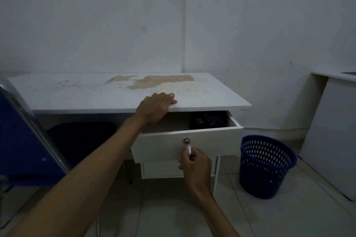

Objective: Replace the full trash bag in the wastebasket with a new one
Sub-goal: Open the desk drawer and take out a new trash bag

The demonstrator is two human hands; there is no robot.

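right hand (194, 159) pinches the small white handle (189, 150) under the lock (186, 141) on the open drawer (185, 140); left hand (157, 107) rests fingers flat on the counter (77, 94). best to pull straight and brace the counter, then reach the dark bag bundle (207, 120) inside. the blue wastebasket (266, 167) stands on the floor just right, unlined. no readable writing.

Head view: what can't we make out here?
- Drawer: only part open; the desk top hides its back.
- Dark bundle inside: too dim to tell if it is bags.
- Handle: mostly covered by the right hand.
- Wastebasket: bottom hidden by its wall.
- Left hand on desk edge: underside hidden.
- Chair: cut by left edge.
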